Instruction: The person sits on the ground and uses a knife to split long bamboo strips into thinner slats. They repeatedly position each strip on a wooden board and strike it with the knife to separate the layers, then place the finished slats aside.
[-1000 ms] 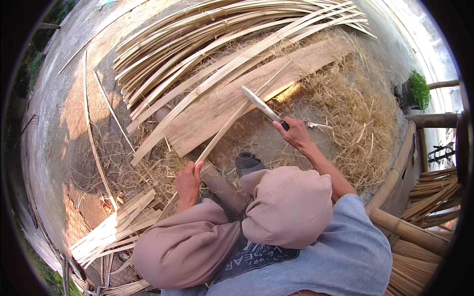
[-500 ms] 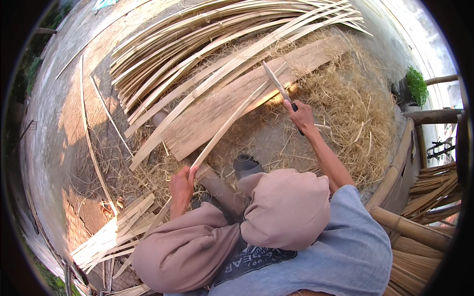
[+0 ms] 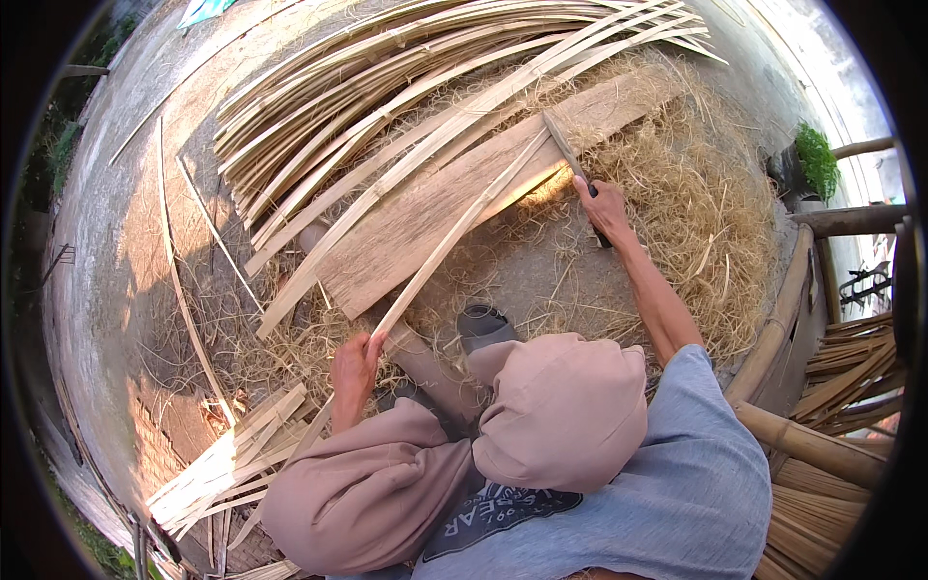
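While still gripping a narrow bamboo strip [image 3: 458, 237] in the left hand [image 3: 355, 372], has carried the knife [image 3: 564, 143] in the right hand [image 3: 605, 210] farther off and to the right than a second ago, from partway along the strip to just beside its far end. Points the blade more directly away now, with the left hand kept nearly in place beyond the left knee [image 3: 362, 483]. Holds the strip, pale, flat and long, slanting from near left to far right across the near edge of a wooden plank [image 3: 401, 227]; cannot tell of contact between blade and strip. Keeps the left fingers curled round it, thumb laid along it. Wraps the right fingers about the black handle [image 3: 603, 239], forearm [image 3: 657, 298] stretched out beside a heap of fibrous shavings [image 3: 706, 237].
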A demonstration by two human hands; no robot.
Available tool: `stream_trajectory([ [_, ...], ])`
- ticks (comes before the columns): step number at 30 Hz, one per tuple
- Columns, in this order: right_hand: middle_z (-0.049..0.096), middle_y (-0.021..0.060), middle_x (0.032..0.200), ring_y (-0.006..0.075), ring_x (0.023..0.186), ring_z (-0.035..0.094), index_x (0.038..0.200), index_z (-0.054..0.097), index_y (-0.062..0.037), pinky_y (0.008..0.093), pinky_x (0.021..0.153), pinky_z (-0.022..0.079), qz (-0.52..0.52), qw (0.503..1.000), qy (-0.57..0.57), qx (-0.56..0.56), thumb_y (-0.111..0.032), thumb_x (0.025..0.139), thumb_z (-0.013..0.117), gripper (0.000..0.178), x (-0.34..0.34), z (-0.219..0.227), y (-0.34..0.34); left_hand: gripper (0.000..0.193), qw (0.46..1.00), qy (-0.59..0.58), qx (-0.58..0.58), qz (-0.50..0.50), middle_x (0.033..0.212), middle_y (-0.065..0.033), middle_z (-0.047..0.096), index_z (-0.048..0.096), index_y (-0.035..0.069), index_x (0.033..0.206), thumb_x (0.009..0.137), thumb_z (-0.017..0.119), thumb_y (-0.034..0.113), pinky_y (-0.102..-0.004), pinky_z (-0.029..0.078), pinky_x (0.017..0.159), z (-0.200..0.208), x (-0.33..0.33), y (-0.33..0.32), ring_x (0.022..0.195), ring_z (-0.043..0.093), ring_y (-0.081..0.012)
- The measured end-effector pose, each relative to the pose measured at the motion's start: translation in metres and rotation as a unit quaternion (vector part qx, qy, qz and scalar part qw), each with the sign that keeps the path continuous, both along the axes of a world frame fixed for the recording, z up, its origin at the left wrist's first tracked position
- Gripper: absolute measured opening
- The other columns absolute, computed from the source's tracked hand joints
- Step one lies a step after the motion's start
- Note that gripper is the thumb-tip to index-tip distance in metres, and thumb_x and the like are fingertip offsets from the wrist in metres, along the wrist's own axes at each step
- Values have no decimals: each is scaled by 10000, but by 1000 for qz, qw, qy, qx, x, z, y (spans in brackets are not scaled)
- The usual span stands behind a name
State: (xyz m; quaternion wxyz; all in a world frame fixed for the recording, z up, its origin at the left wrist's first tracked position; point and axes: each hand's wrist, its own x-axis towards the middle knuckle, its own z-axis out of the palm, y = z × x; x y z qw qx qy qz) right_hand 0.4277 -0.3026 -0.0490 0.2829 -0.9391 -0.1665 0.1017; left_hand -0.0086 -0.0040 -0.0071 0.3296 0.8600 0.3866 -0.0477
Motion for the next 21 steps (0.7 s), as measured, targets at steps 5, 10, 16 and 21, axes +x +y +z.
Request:
stream_trajectory([
  [5,603,125,598,218,450,609,674,571,-12,388,467,489,-90,993,49,59,-590,999,585,663,15,-12,-1,473,998,-47,-37,32,618,-114,604,724,53,852,993,664,501,-407,435,579,-2,0,0,581,587,-253],
  [10,572,35,614,142,476,593,818,595,-46,294,435,494,-201,870,218,394,-605,1014,562,594,-26,-7,15,370,968,-163,-173,77,734,-43,426,710,177,1329,1021,675,378,-319,343,636,33,24,14,690,424,-130],
  [16,552,45,579,145,461,589,814,577,-39,300,435,488,-201,888,194,365,-624,1035,501,629,-74,-8,41,352,994,-70,-77,28,685,-107,543,760,117,1238,960,750,333,-358,415,625,-2,28,9,649,527,-179],
  [21,575,144,572,270,540,648,767,598,4,427,535,519,95,979,172,59,-575,1007,595,627,-121,6,52,368,971,-66,-218,69,608,-40,588,752,78,1249,968,746,316,-295,425,540,-13,24,16,548,534,-82],
])
